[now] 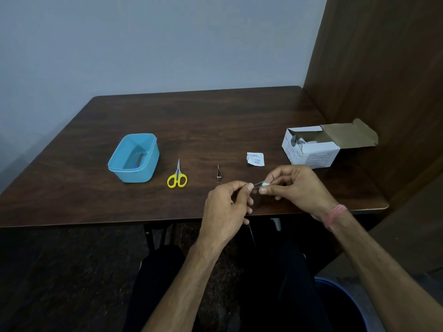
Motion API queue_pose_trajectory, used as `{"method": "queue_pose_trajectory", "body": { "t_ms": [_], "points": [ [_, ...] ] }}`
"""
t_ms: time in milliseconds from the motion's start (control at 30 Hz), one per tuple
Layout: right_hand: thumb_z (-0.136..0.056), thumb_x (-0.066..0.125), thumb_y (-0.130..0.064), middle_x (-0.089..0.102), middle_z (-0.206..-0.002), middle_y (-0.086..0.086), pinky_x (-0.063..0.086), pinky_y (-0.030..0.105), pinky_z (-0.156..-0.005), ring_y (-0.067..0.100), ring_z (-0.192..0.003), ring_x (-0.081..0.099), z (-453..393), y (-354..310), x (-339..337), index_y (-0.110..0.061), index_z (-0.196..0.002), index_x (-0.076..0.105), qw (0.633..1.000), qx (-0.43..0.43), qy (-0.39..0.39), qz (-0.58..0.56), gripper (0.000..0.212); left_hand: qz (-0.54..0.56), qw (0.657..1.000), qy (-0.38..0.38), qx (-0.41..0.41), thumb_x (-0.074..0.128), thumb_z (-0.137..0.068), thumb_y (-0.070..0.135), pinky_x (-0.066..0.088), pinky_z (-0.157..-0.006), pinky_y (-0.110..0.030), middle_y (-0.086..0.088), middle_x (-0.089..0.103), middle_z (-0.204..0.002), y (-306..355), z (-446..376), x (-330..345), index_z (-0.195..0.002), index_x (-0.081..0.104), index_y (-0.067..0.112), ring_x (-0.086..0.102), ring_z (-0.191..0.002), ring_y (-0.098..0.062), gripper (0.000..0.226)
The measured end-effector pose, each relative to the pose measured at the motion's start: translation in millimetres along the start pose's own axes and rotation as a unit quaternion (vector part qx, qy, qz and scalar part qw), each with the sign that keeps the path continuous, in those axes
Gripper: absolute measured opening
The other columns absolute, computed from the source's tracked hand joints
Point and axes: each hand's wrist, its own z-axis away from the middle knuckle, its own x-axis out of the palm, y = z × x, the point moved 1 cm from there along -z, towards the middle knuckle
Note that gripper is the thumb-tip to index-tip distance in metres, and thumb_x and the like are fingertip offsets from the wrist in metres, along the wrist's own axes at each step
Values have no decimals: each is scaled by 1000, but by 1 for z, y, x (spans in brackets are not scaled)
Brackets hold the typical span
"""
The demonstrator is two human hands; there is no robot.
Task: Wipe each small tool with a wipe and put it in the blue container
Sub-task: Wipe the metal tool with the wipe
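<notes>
My left hand (227,207) pinches one end of a thin metal tool (257,185) above the table's front edge. Its other end is wrapped in a small white wipe (265,184), which my right hand (292,185) pinches around it. To the left lie small tweezers (218,173) and yellow-handled scissors (177,177). The blue container (134,158) stands further left, with a small tool lying inside it.
A torn wipe sachet (256,159) lies behind my hands. An open white box of sachets (311,147) stands at the right by a wooden panel (383,80). The brown table (191,121) meets a grey wall. A blue bin (347,305) sits below right.
</notes>
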Motion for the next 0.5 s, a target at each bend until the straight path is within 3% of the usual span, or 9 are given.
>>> {"method": "queue_pose_trajectory", "body": {
  "t_ms": [300, 400, 500],
  "points": [
    [-70, 99, -29, 84, -87, 8, 58, 22, -65, 11, -78, 74, -5, -4, 2, -8, -89, 84, 999, 34, -21, 25, 32, -48, 998, 27, 34, 70, -111, 29, 64, -53, -27, 14, 81, -84, -1, 3, 2, -106, 87, 33, 75, -67, -6, 19],
    [-70, 98, -34, 85, -93, 8, 59, 27, -72, 13, -84, 74, -7, -6, -2, -14, -92, 87, 997, 41, -58, 31, 31, -66, 996, 36, 39, 71, -110, 30, 65, -54, -29, 16, 81, -82, -1, 3, 3, -104, 88, 36, 76, -66, -7, 18],
    [-73, 99, -25, 84, -100, 8, 60, 33, -88, 16, -93, 75, -9, -8, -8, -17, -100, 87, 993, 45, -97, 41, 31, -69, 996, 33, 37, 73, -108, 35, 65, -54, -30, 16, 81, -80, 1, 2, 4, -102, 88, 36, 76, -66, -7, 17]
  ]
}}
